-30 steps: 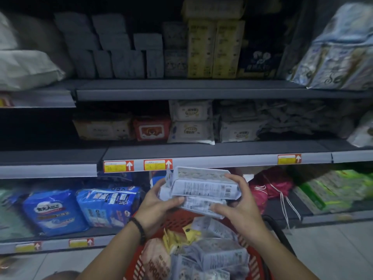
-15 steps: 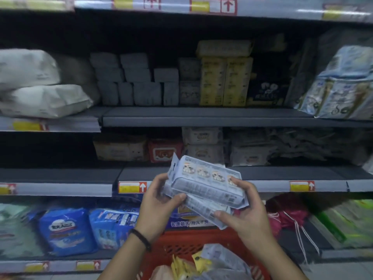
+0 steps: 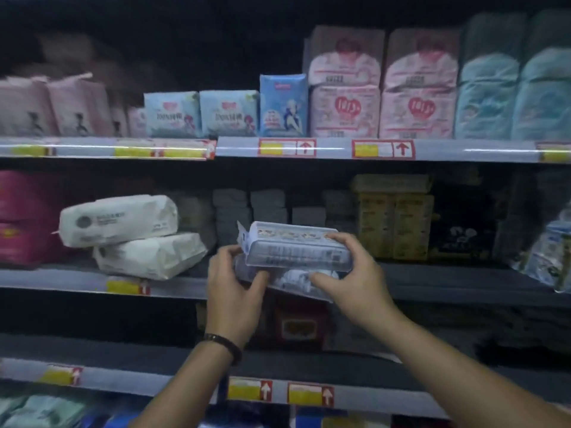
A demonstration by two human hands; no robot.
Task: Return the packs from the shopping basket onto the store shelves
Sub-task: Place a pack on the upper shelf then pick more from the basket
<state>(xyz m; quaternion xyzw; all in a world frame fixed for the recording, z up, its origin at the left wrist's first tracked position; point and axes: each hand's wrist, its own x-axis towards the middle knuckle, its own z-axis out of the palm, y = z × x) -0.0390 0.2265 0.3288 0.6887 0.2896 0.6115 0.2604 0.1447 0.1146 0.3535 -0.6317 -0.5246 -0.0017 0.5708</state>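
Observation:
I hold a stack of pale blue-white packs (image 3: 296, 253) in both hands, level with the middle shelf (image 3: 448, 285). My left hand (image 3: 234, 291) grips the stack's left end from below and the side. My right hand (image 3: 355, 273) clasps the right end, fingers over the top pack and thumb under the lower one. The top pack shows a barcode side and a row of small pictures. Grey packs (image 3: 247, 211) stand at the back of the shelf right behind the stack. The shopping basket is out of view.
Two white bags (image 3: 133, 236) lie stacked left of my hands, yellow boxes (image 3: 392, 217) to the right. The upper shelf (image 3: 340, 148) carries pink and blue packs. A lower shelf (image 3: 123, 353) with a red pack (image 3: 299, 325) sits under my hands.
My hands have lifted the stack of packs up from above the basket to the middle shelf. The view has tilted up, so the basket has dropped out of sight.

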